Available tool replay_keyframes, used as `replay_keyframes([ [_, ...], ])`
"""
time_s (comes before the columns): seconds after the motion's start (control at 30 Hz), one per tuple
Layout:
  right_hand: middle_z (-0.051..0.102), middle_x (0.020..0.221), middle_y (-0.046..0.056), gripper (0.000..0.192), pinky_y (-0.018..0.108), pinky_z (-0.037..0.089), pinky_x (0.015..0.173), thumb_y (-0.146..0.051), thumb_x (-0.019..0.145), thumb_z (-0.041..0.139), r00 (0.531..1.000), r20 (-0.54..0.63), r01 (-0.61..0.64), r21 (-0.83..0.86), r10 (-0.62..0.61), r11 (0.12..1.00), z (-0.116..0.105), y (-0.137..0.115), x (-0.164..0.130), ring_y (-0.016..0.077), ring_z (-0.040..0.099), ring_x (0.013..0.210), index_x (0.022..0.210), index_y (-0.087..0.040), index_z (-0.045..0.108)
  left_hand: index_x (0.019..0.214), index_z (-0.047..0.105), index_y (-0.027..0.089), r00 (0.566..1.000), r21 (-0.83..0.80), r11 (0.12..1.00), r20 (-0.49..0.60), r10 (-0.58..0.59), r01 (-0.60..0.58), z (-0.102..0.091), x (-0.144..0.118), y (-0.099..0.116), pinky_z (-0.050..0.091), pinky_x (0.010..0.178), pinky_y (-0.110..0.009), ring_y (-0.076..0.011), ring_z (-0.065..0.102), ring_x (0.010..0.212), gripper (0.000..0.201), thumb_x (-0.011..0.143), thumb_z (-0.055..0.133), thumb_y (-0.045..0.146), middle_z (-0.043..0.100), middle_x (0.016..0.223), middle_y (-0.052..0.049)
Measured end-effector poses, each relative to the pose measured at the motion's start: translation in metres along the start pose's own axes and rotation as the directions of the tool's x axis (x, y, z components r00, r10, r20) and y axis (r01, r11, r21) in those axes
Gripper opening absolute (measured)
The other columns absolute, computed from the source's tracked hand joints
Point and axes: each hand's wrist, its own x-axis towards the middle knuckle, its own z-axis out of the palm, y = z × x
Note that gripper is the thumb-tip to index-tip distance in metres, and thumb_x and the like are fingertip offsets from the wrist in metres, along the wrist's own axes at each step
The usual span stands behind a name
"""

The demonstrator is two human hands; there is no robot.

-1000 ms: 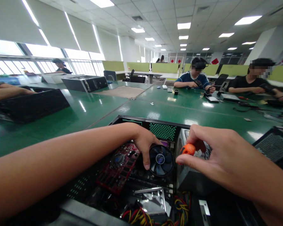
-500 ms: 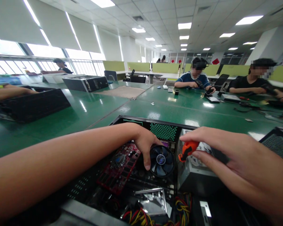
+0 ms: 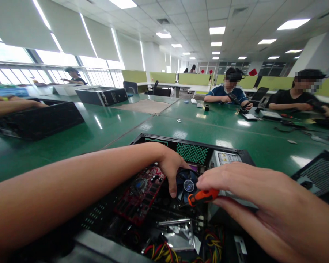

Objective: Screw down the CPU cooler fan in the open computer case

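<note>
The left forearm (image 3: 84,193) runs in from the left edge, across the open computer case (image 3: 189,140), and bends at the wrist so that the left hand (image 3: 170,162) drops beside the fan (image 3: 189,185). Its thumb points down along the fan's left side, apart from the index finger, which reaches toward the top of the rim; the other fingers are hidden, so I cannot tell whether this grip is closed on the fan.

The right hand (image 3: 244,186) comes in from the lower right, back upward, with its grip narrowed around an orange-and-black screwdriver (image 3: 204,197), pinched between thumb and fingers. The screwdriver is over the case, at the fan's lower right edge. Its long axis lies nearly level, sloping slightly down to the left; the shaft points left, below the fan, its tip too small to make out.
</note>
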Motion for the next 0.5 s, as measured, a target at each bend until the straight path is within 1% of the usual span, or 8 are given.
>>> replay_keyframes([
  [0.1, 0.087, 0.118, 0.003, 0.033, 0.035, 0.067, 0.096, -0.016, 0.103, 0.061, 0.997, 0.064, 0.047, 0.059, -0.051, 0.997, -0.002, -0.008, 0.017, 0.0226, 0.083, 0.106, 0.126, -0.033, 0.078, 0.150, 0.069, 0.029, 1.000, 0.010, 1.000, 0.001, -0.003, 0.003, 0.001, 0.000, 0.000, 0.053, 0.117, -0.038, -0.0348, 0.071, 0.131, 0.106, 0.050, 0.101, 0.041, 0.080, 0.138, 0.002],
  [0.17, 0.086, 0.123, 0.001, 0.037, 0.031, 0.067, 0.097, -0.011, 0.106, 0.053, 0.991, 0.112, 0.070, 0.094, -0.080, 0.993, -0.003, -0.010, 0.023, 0.0189, 0.082, 0.108, 0.127, -0.032, 0.075, 0.150, 0.069, 0.028, 1.000, 0.012, 1.000, -0.004, 0.006, -0.006, 0.001, 0.001, -0.001, 0.053, 0.117, -0.038, -0.0347, 0.071, 0.132, 0.106, 0.051, 0.101, 0.044, 0.080, 0.138, 0.001],
  [0.23, 0.085, 0.126, 0.001, 0.038, 0.031, 0.066, 0.097, -0.009, 0.106, 0.050, 0.989, 0.122, 0.077, 0.098, -0.088, 0.992, -0.003, -0.010, 0.025, 0.0178, 0.082, 0.110, 0.129, -0.031, 0.073, 0.151, 0.069, 0.028, 1.000, 0.015, 1.000, -0.008, 0.006, -0.006, 0.001, 0.000, -0.001, 0.053, 0.117, -0.038, -0.0350, 0.071, 0.132, 0.107, 0.051, 0.101, 0.046, 0.080, 0.138, 0.001],
  [0.33, 0.085, 0.124, 0.002, 0.038, 0.032, 0.066, 0.097, -0.010, 0.107, 0.049, 0.987, 0.120, 0.097, 0.063, -0.104, 0.993, -0.003, -0.011, 0.024, 0.0189, 0.082, 0.109, 0.130, -0.029, 0.072, 0.149, 0.070, 0.029, 1.000, 0.010, 1.000, -0.008, -0.003, 0.003, 0.000, -0.001, 0.001, 0.053, 0.116, -0.039, -0.0356, 0.071, 0.132, 0.105, 0.050, 0.101, 0.042, 0.081, 0.136, 0.002],
  [0.4, 0.086, 0.115, 0.001, 0.032, 0.032, 0.066, 0.089, -0.014, 0.108, 0.053, 0.987, 0.124, 0.095, 0.040, -0.099, 0.995, -0.003, -0.012, 0.023, 0.0194, 0.082, 0.101, 0.124, -0.029, 0.075, 0.146, 0.071, 0.030, 1.000, -0.017, 1.000, 0.007, 0.009, -0.008, -0.001, -0.002, 0.003, 0.054, 0.115, -0.038, -0.0350, 0.071, 0.132, 0.101, 0.050, 0.101, 0.040, 0.082, 0.135, 0.003],
  [0.5, 0.082, 0.094, -0.001, 0.008, 0.031, 0.062, 0.068, -0.024, 0.100, 0.073, 0.990, 0.134, 0.040, 0.014, -0.042, 0.999, -0.005, -0.012, 0.022, 0.0188, 0.077, 0.077, 0.105, -0.029, 0.075, 0.147, 0.071, 0.029, 0.999, -0.050, 0.999, 0.033, 0.014, -0.012, -0.001, -0.003, 0.005, 0.056, 0.114, -0.037, -0.0336, 0.072, 0.130, 0.101, 0.051, 0.101, 0.037, 0.081, 0.137, 0.003],
])
